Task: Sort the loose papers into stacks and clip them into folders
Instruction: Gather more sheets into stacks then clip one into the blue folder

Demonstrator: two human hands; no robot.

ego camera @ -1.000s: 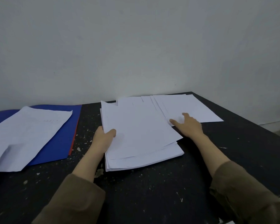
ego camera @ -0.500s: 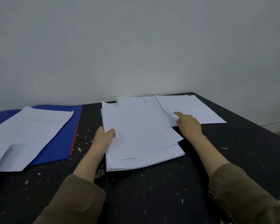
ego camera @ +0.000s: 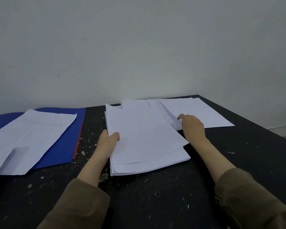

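The right hand [ego camera: 192, 128] has slid back from the fanned sheets [ego camera: 195, 111] and now pinches their near edge, gathering them toward the main paper stack [ego camera: 145, 146] mid-tabletop [ego camera: 155, 195], which the left hand [ego camera: 108, 141] grips; sorting continues.

faint mirrored writing showing thru sheet [ego camera: 31, 136] on blue folder [ego camera: 59, 146], illegible; no other text

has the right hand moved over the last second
Yes. The right hand has crept away from the person, up the edge of the fanned sheets, toward the wall.
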